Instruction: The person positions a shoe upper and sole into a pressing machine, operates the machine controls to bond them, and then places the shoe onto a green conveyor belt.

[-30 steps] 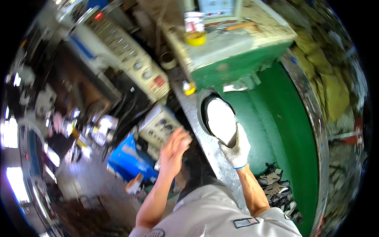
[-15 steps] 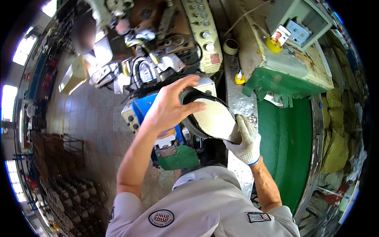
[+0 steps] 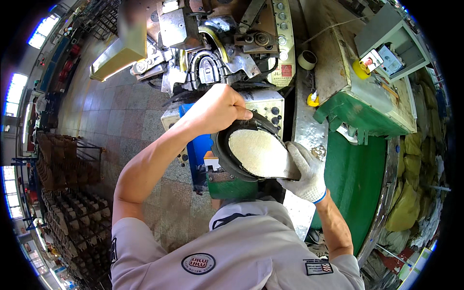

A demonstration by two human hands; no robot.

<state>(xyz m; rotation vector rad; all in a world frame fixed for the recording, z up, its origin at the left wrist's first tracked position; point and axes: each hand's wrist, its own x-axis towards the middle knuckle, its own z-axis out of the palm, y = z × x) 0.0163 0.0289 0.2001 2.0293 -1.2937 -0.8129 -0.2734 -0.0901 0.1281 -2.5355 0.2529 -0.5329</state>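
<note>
Two hands on one workpiece: we hold a shoe upper (image 3: 251,152), sole side up, its pale insole board ringed by a dark rim, close in front of our chest. Our bare left hand (image 3: 220,108) is curled over the far edge, fingertips pinching the dark rim; our gloved right hand (image 3: 305,171), in a white knit glove with a blue cuff, is wrapped around the near end from below. Both hands are closed on the shoe. Against the frame half a second ago, grip and pose match; the shoe sits slightly lower in view, and the left hand has shifted from spread fingers across the rim to a tighter pinch. One second ago the left hand was still free and open, the shoe in the right hand alone. Beyond the shoe stands a grey lasting machine (image 3: 212,53); a green machine housing (image 3: 357,111) lies to our right, tiled floor (image 3: 121,111) to our left
</note>
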